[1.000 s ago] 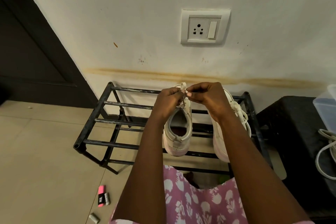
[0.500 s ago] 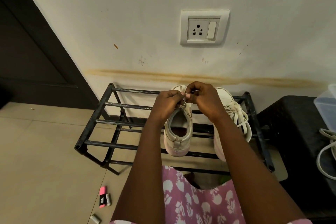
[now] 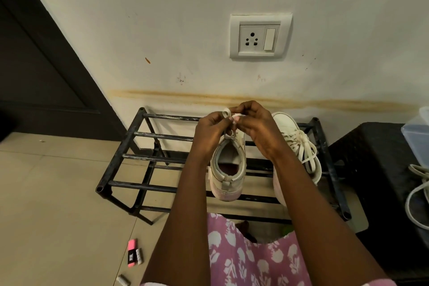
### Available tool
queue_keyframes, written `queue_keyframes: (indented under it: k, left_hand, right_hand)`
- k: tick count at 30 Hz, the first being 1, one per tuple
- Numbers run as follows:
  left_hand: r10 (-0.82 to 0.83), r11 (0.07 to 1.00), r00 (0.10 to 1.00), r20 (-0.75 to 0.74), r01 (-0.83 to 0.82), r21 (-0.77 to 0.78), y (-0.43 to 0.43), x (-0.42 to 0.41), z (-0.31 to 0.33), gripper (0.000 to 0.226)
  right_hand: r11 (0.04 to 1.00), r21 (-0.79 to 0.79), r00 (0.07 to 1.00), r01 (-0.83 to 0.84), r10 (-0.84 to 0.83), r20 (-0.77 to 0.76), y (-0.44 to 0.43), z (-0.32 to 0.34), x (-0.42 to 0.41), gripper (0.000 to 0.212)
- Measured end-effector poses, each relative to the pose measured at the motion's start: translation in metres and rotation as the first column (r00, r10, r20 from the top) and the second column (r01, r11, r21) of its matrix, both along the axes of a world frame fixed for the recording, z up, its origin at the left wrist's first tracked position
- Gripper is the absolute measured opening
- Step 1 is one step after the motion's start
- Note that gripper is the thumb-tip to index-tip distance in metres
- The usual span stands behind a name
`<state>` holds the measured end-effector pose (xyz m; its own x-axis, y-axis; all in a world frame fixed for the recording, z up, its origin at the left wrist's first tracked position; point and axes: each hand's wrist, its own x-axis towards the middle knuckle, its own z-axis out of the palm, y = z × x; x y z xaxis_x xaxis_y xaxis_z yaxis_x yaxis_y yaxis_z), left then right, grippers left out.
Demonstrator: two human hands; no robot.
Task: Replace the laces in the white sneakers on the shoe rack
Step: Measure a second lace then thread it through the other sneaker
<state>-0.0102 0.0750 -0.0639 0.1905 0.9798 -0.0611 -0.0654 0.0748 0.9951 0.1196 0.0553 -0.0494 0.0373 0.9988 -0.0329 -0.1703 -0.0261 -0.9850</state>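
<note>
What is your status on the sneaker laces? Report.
Left hand, right hand pinching lace over open sneaker. Second sneaker laced, beside it on rack. Nothing blocking.

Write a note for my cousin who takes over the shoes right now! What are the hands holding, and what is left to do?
The left hand and right hand both pinch the white lace above the top of the middle sneaker, which stands heel toward you on the shoe rack.
The second sneaker lies to its right, lace threaded, ends loose.
Done: the middle sneaker's lace seems to reach the top; the hands hide the eyelets.
Left: probably tie this lace, then tidy the second sneaker's.
</note>
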Motion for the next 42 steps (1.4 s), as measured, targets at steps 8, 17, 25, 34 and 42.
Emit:
queue_keyframes:
  k: [8,17,25,34,42]
  left_hand:
    - [-0.01,1.0,0.99,-0.137,0.009,-0.011,0.0,-0.009,0.001,0.038]
    - [0.026,0.999,0.904,-0.426,-0.01,0.041,-0.002,-0.01,0.009,0.068]
    - [0.231,0.956,0.771,-0.594,-0.068,0.284,-0.004,-0.007,0.007,0.025]
    - [0.116,0.925,0.847,-0.519,0.099,0.368,-0.003,-0.015,-0.002,0.033]
    - [0.013,0.964,0.97,-0.242,0.052,0.262,-0.005,-0.013,0.0,0.025]
  right_hand:
    - [0.994,0.097,0.845,0.051,-0.095,0.526,0.001,0.001,0.0,0.015]
    - [0.953,0.229,0.679,0.198,-0.302,0.669,0.0,-0.003,-0.016,0.016]
    - [0.994,0.106,0.341,-0.036,-0.088,0.936,0.002,-0.003,-0.017,0.022]
    - [0.964,-0.263,0.984,-0.048,0.09,0.151,-0.005,-0.005,-0.005,0.027]
    - [0.95,-0.314,0.995,0.001,-0.032,-0.093,-0.006,-0.006,-0.005,0.028]
